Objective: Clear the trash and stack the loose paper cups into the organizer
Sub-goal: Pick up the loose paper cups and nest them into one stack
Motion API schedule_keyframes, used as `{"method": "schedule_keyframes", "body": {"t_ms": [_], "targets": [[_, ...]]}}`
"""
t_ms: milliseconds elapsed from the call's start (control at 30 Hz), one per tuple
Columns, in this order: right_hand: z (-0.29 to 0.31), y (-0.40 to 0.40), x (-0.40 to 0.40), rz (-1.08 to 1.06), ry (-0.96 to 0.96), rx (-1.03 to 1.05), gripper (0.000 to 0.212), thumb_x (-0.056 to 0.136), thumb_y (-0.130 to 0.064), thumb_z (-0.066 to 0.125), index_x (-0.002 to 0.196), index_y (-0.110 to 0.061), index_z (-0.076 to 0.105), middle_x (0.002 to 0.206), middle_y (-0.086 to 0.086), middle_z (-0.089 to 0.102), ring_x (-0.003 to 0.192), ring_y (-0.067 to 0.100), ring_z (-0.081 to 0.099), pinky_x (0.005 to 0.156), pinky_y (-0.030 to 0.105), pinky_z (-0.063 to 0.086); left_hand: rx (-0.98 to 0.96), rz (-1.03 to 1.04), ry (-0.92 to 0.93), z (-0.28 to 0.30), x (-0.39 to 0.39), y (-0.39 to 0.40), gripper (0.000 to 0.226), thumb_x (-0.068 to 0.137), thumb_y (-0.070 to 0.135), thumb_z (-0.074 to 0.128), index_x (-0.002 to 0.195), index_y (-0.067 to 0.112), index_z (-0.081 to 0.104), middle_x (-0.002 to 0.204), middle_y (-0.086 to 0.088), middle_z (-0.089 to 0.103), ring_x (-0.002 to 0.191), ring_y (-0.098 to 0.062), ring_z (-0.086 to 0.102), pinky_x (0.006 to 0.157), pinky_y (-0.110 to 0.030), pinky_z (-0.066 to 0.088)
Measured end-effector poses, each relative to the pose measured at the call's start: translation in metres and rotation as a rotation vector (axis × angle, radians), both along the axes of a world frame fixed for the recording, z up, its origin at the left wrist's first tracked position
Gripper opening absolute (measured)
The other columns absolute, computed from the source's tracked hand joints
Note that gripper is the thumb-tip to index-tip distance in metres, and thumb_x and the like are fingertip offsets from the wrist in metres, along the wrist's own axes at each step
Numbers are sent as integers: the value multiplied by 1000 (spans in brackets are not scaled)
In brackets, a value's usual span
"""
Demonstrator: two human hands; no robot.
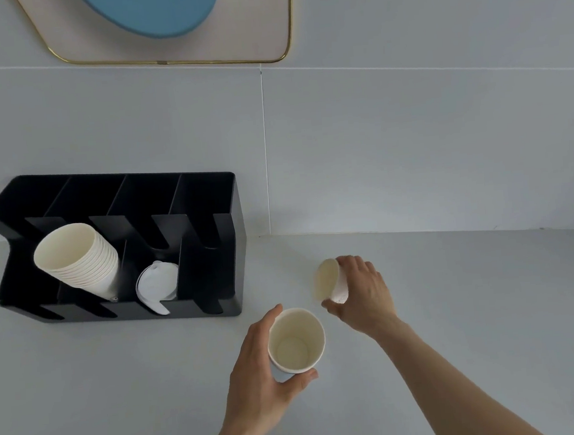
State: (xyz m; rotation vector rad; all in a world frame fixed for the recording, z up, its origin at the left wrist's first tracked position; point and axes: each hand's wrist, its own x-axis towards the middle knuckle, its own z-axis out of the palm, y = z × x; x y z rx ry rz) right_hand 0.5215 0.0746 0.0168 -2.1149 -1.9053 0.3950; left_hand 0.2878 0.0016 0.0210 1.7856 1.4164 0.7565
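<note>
an upright cup (296, 341) is gripped by the left hand (260, 374) above the counter (120, 385). a tilted cup (330, 281) is clasped by the right hand (363, 290), right of the organizer (209, 257) holding a cup stack (79, 257).

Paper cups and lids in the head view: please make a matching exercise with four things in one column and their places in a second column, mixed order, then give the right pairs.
Things:
1. Stack of paper cups
2. White lids
3. Upright paper cup
4. Tilted paper cup

Places:
A. In the left hand, opening facing up
B. In the organizer, in the slot right of the cup stack
C. In the right hand, opening turned to the left
D. In the organizer, leaning in a slot near its left end

Pairs: 1-D, 2-B, 3-A, 4-C
</note>
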Motion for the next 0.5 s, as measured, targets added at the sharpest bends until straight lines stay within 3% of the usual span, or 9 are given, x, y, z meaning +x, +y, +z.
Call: {"method": "schedule_keyframes", "body": {"t_ms": [100, 200, 300, 500], "targets": [[33, -14, 2, -74, 329, 195, 87, 66, -37, 89, 137, -19, 42, 128, -3, 56, 115, 22, 55, 90, 36, 50, 2, 4, -1, 1, 1, 0, 102, 57, 58, 85, 135, 65, 20, 133, 42, 37, 122, 10, 42, 85, -13, 40], [76, -34, 0, -25, 586, 260, 101, 71, -36, 88, 152, -21, 30, 135, -6, 53, 120, 10, 55, 95, 23, 49, -7, 12, -2, 2, 2, 0, 101, 57, 56, 87, 136, 63, 24, 133, 41, 38, 122, 9, 43, 87, -19, 44], [110, -53, -8, 59, 701, 301, 96, 72, -42, 84, 152, -19, 34, 138, -5, 55, 125, 15, 57, 98, 23, 50, -11, 10, -1, 1, 2, 0, 103, 57, 56, 87, 141, 53, 28, 133, 37, 41, 123, 4, 46, 87, -18, 44], [110, -72, -29, 169, 848, 188, 87, 75, -23, 88, 146, -20, 40, 131, -8, 58, 121, 20, 60, 99, 33, 55, -17, -2, -16, 4, 3, 2, 96, 59, 53, 88, 136, 52, 30, 133, 26, 47, 119, -5, 52, 89, -20, 50]]}}
